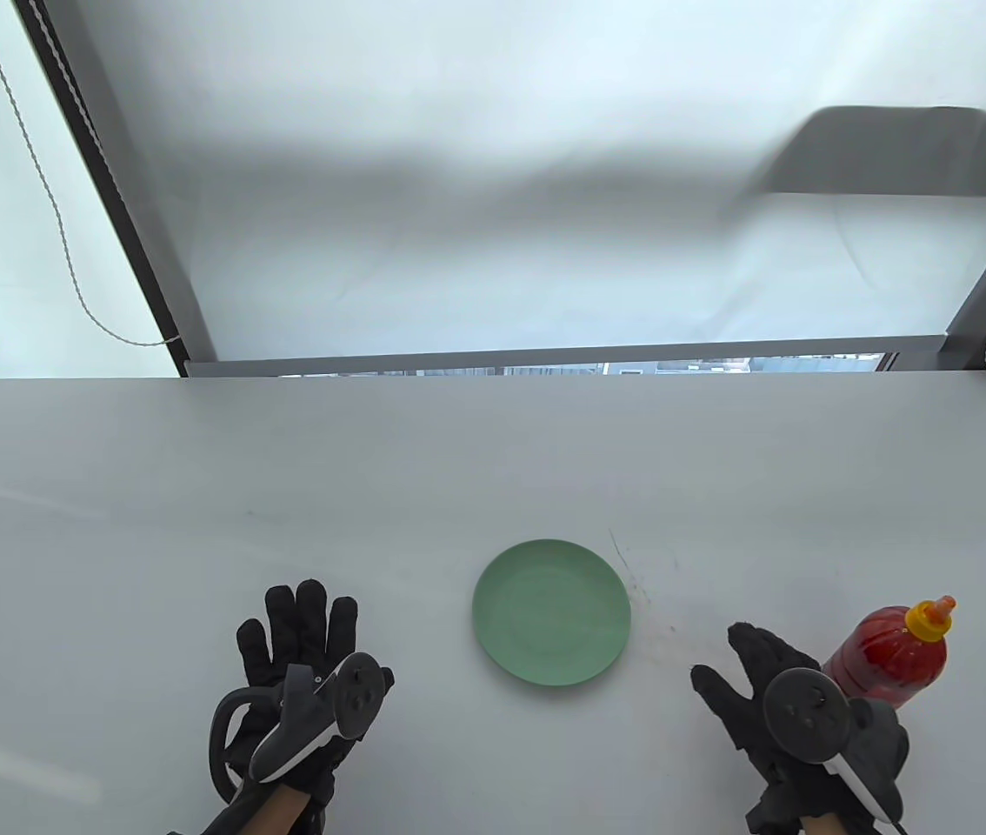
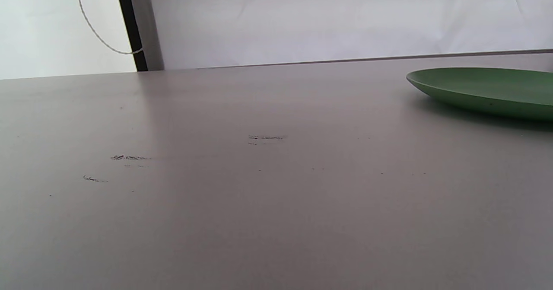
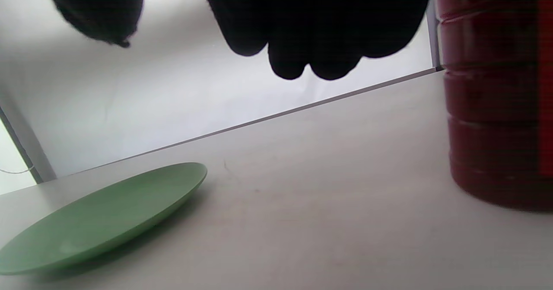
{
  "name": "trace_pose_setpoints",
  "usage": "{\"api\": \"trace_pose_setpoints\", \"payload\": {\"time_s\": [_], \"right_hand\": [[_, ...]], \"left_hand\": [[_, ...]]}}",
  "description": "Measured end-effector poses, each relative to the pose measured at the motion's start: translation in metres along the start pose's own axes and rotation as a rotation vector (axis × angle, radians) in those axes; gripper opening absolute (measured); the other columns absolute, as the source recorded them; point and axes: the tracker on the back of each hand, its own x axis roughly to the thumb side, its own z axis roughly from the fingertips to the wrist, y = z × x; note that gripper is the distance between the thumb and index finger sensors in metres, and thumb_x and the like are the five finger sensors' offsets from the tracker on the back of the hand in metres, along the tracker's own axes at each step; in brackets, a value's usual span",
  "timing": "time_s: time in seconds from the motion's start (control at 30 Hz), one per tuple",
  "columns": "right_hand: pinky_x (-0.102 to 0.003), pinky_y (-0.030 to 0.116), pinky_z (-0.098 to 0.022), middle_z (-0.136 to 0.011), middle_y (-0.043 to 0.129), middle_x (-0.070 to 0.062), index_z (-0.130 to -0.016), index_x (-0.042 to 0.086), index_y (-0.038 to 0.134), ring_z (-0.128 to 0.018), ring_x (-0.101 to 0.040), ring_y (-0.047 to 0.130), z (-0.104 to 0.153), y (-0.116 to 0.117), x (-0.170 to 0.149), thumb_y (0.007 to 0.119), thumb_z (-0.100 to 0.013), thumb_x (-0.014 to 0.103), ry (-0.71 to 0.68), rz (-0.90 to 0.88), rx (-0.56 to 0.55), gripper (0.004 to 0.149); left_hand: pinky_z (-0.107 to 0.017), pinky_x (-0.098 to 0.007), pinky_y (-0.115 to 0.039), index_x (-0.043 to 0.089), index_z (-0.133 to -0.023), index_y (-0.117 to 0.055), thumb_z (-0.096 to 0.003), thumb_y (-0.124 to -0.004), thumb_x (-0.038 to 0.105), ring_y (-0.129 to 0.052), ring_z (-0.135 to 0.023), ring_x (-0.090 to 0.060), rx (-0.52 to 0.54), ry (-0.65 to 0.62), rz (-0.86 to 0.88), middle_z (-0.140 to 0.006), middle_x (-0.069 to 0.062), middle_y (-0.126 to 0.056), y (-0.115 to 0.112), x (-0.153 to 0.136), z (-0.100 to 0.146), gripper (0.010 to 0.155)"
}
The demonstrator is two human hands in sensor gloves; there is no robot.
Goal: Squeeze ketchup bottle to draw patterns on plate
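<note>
A green plate [image 1: 551,612] lies on the grey table, bare of ketchup. It also shows in the left wrist view [image 2: 488,89] and the right wrist view [image 3: 103,218]. A red ketchup bottle [image 1: 891,654] with a yellow cap and orange tip stands upright at the right; its body fills the right edge of the right wrist view [image 3: 497,108]. My right hand [image 1: 749,687] is open, just left of the bottle and apart from it. My left hand [image 1: 297,635] is open with its fingers spread on the table, left of the plate.
Faint reddish smears [image 1: 654,622] mark the table between the plate and my right hand. Small dark scuffs [image 2: 129,157] show on the table in the left wrist view. A white backdrop with a dark frame [image 1: 493,361] stands behind the table's far edge.
</note>
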Motion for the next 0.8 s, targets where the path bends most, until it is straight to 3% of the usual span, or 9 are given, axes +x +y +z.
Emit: {"api": "trace_pose_setpoints", "payload": {"time_s": [0.17,0.3,0.4,0.53,0.57,0.63,0.67,0.73,0.8], "right_hand": [[-0.034,0.087,-0.039,-0.073,0.105,-0.014,-0.091,0.018,0.089,-0.053,-0.029,0.104,0.008,-0.023,-0.049,0.078,-0.056,0.066,0.171,-0.040,0.026,0.060],[-0.032,0.087,-0.032,-0.062,0.108,-0.010,-0.083,0.018,0.093,-0.042,-0.025,0.105,0.014,-0.023,-0.097,0.079,-0.055,0.068,0.325,-0.008,0.098,0.059],[-0.032,0.087,-0.030,-0.058,0.108,-0.009,-0.080,0.017,0.094,-0.039,-0.025,0.105,0.014,-0.018,-0.121,0.079,-0.053,0.072,0.424,0.016,0.094,0.063],[-0.035,0.086,-0.038,-0.069,0.104,-0.012,-0.091,0.014,0.088,-0.049,-0.027,0.103,0.001,-0.009,-0.138,0.082,-0.045,0.079,0.513,0.075,0.101,0.080],[-0.035,0.085,-0.040,-0.074,0.102,-0.013,-0.095,0.013,0.084,-0.052,-0.027,0.101,-0.004,-0.006,-0.141,0.083,-0.044,0.079,0.515,0.075,0.146,0.083],[-0.040,0.081,-0.052,-0.101,0.085,-0.022,-0.114,0.007,0.064,-0.069,-0.032,0.094,-0.011,0.001,-0.144,0.084,-0.044,0.078,0.525,0.054,0.185,0.101],[-0.043,0.079,-0.057,-0.107,0.078,-0.024,-0.118,0.006,0.056,-0.077,-0.035,0.090,-0.013,0.004,-0.145,0.084,-0.043,0.079,0.532,0.037,0.204,0.109],[-0.054,0.069,-0.070,-0.121,0.056,-0.031,-0.124,0.002,0.036,-0.098,-0.046,0.070,-0.018,0.013,-0.150,0.085,-0.044,0.077,0.504,-0.089,0.247,0.120],[-0.059,0.061,-0.075,-0.123,0.047,-0.034,-0.124,0.000,0.028,-0.103,-0.052,0.059,-0.021,0.021,-0.153,0.087,-0.043,0.075,0.497,-0.209,0.246,0.125]], "left_hand": [[-0.066,-0.073,-0.007,0.014,-0.116,-0.019,-0.0566,-0.052,0.059,0.003,-0.104,-0.051,0.003,0.014,0.022,-0.121,-0.028,-0.003,0.000,-0.004,-0.001,0.081],[-0.066,-0.073,-0.007,0.015,-0.116,-0.020,-0.0566,-0.052,0.059,0.002,-0.105,-0.051,0.008,0.011,0.014,-0.121,-0.028,-0.003,0.000,-0.003,0.000,0.081],[-0.066,-0.073,-0.007,0.015,-0.117,-0.021,-0.0566,-0.052,0.059,0.002,-0.105,-0.051,0.011,0.007,0.007,-0.121,-0.028,-0.004,-0.001,-0.001,-0.001,0.081],[-0.066,-0.073,-0.007,0.014,-0.117,-0.021,-0.0566,-0.052,0.058,0.002,-0.105,-0.051,0.006,0.008,-0.007,-0.121,-0.028,-0.004,-0.003,0.000,-0.002,0.081],[-0.066,-0.073,-0.008,0.014,-0.117,-0.022,-0.0566,-0.052,0.058,0.002,-0.105,-0.051,-0.003,0.006,-0.008,-0.121,-0.028,-0.004,-0.004,0.000,-0.002,0.080],[-0.066,-0.073,-0.007,0.014,-0.117,-0.021,-0.0568,-0.052,0.058,0.003,-0.104,-0.051,-0.025,0.008,-0.018,-0.121,-0.028,-0.003,-0.004,0.000,-0.003,0.080],[-0.067,-0.072,-0.007,0.014,-0.117,-0.021,-0.0569,-0.052,0.058,0.003,-0.104,-0.051,-0.026,0.013,-0.018,-0.121,-0.027,-0.002,-0.004,0.000,-0.003,0.080],[-0.067,-0.072,-0.007,0.014,-0.117,-0.022,-0.0569,-0.053,0.057,0.002,-0.105,-0.051,-0.015,0.020,-0.007,-0.121,-0.028,-0.003,-0.004,-0.001,-0.003,0.080],[-0.067,-0.072,-0.007,0.014,-0.117,-0.022,-0.0569,-0.053,0.057,0.002,-0.105,-0.051,-0.020,0.027,-0.004,-0.121,-0.028,-0.003,-0.005,-0.003,-0.003,0.080]]}}
